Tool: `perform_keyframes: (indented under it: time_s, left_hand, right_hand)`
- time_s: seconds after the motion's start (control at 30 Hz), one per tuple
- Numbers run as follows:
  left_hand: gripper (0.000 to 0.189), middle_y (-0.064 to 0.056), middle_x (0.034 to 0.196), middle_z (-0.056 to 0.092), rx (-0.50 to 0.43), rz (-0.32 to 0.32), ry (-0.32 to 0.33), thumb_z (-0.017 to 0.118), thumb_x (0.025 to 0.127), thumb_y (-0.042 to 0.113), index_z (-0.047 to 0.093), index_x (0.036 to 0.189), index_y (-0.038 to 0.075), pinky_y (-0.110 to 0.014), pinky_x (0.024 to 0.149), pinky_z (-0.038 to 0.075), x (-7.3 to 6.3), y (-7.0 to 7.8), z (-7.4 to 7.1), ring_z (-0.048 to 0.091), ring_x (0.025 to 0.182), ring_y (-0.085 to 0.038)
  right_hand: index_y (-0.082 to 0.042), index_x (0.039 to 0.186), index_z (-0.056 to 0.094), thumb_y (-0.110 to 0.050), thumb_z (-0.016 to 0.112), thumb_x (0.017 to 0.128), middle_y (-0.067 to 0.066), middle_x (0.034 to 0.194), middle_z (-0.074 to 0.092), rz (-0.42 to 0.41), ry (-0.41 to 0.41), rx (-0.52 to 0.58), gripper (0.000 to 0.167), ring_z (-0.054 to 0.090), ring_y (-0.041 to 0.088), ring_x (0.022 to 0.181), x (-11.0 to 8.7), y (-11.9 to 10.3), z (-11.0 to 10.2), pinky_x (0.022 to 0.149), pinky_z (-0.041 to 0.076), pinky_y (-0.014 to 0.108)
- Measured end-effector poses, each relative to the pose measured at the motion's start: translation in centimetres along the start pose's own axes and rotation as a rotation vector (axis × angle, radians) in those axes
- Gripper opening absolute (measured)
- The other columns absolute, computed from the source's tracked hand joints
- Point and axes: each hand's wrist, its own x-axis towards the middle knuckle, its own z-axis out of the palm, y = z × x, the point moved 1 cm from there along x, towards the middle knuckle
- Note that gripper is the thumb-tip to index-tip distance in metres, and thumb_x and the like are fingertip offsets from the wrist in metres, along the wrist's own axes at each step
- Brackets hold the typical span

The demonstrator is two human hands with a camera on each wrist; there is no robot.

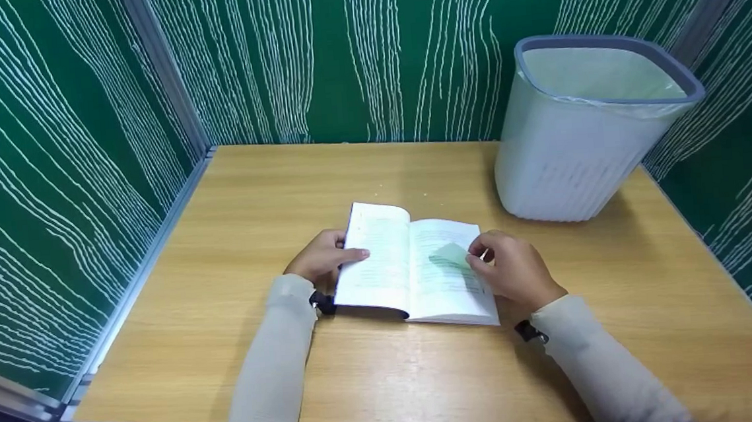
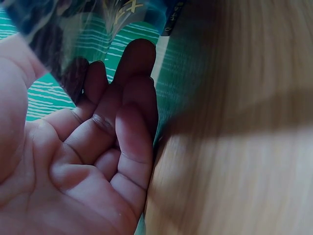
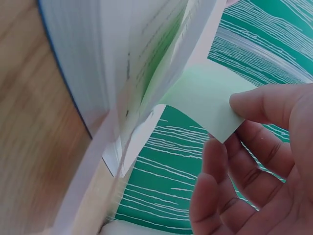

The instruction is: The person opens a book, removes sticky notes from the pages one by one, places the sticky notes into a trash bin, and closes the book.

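An open book point(image 1: 380, 264) lies on the wooden table, its pages covered in printed lines. My left hand point(image 1: 327, 257) holds the book's left side, with the thumb on the page and the fingers beneath the dark glossy cover point(image 2: 54, 44). Over the right page, my right hand point(image 1: 515, 267) pinches the corner of a pale green sticky note point(image 3: 210, 95) between thumb and fingers. In the right wrist view the note curves away from the page, its far edge still against the paper. Whether that edge is stuck down I cannot tell.
A white waste bin point(image 1: 564, 151) with a grey rim and a liner stands at the back right of the table point(image 1: 269, 192). Green walls point(image 1: 332, 55) with white wavy lines enclose the back and sides. A metal rail point(image 1: 135, 267) runs along the left edge.
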Motion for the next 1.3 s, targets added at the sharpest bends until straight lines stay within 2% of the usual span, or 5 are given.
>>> perform_keyframes:
  time_s: [0.23, 0.57, 0.73, 0.97, 1.3]
  left_hand:
    - [0.042, -0.011, 0.103, 0.075, 0.021, 0.020, 0.001, 0.085, 0.088, 0.029, 0.069, 0.120, 0.007, -0.034, 0.070, 0.062, 0.0, 0.0, 0.0, 0.076, 0.078, -0.021]
    - [0.046, -0.012, 0.103, 0.076, 0.002, -0.010, 0.003, 0.086, 0.087, 0.032, 0.068, 0.123, 0.009, -0.038, 0.070, 0.063, 0.1, 0.0, 0.1, 0.077, 0.080, -0.025]
    - [0.045, -0.012, 0.104, 0.076, 0.016, 0.005, -0.002, 0.085, 0.087, 0.032, 0.069, 0.123, 0.011, -0.037, 0.071, 0.063, 0.2, -0.2, 0.0, 0.077, 0.082, -0.025]
    - [0.044, -0.011, 0.106, 0.076, 0.039, 0.013, -0.004, 0.085, 0.087, 0.034, 0.070, 0.123, 0.013, -0.035, 0.074, 0.063, 0.3, -0.2, 0.0, 0.077, 0.085, -0.024]
    - [0.042, -0.012, 0.107, 0.075, 0.029, 0.041, -0.003, 0.084, 0.088, 0.024, 0.069, 0.122, 0.004, -0.030, 0.075, 0.060, 0.4, -0.1, 0.0, 0.073, 0.085, -0.019]
  right_hand:
    - [-0.014, 0.095, 0.073, -0.021, 0.073, 0.094, 0.001, 0.095, 0.072, -0.067, 0.033, -0.001, 0.007, 0.070, 0.026, 0.089, 0.1, 0.0, -0.6, 0.078, 0.055, 0.041]
    - [-0.014, 0.099, 0.073, -0.022, 0.072, 0.095, 0.001, 0.096, 0.072, -0.028, 0.028, 0.004, 0.008, 0.068, 0.025, 0.090, 0.3, 0.3, -1.2, 0.078, 0.056, 0.042]
    - [-0.015, 0.097, 0.073, -0.022, 0.073, 0.095, -0.001, 0.096, 0.070, -0.037, 0.046, 0.012, 0.007, 0.065, 0.021, 0.088, 0.2, 0.3, -1.6, 0.078, 0.056, 0.041]
    - [-0.016, 0.098, 0.073, -0.021, 0.074, 0.095, 0.000, 0.097, 0.070, -0.039, 0.052, 0.028, 0.006, 0.067, 0.024, 0.091, 0.4, 0.4, -2.2, 0.079, 0.058, 0.042]
    - [-0.018, 0.098, 0.073, -0.023, 0.072, 0.096, -0.001, 0.097, 0.070, -0.032, 0.054, 0.008, 0.005, 0.066, 0.026, 0.091, 0.6, 0.2, -3.3, 0.077, 0.055, 0.040]
